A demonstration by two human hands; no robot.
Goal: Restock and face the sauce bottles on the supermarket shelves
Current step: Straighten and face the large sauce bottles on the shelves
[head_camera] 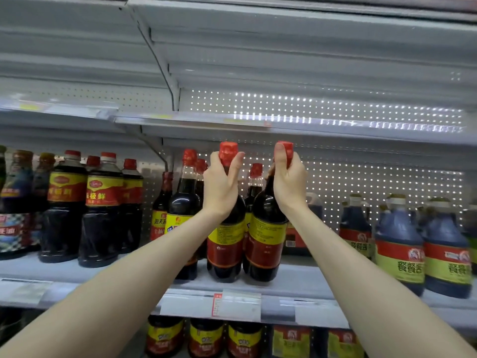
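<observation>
Two dark soy sauce bottles with red caps and yellow-and-red labels stand side by side at the front of the middle shelf [296, 282]. My left hand [222, 183] grips the neck of the left bottle [225, 244] just under its cap. My right hand [287, 180] grips the neck of the right bottle [265, 244], thumb against the cap. Both bottles show their back labels toward me. More bottles of the same kind [183, 200] stand behind and to the left of them.
Wider red-labelled bottles [103, 210] fill the shelf's left part. Big jugs with handles [400, 244] stand at the right. The shelf above [309, 125] holds nothing in view. Jars [206, 337] sit on the shelf below, under price tags [237, 304].
</observation>
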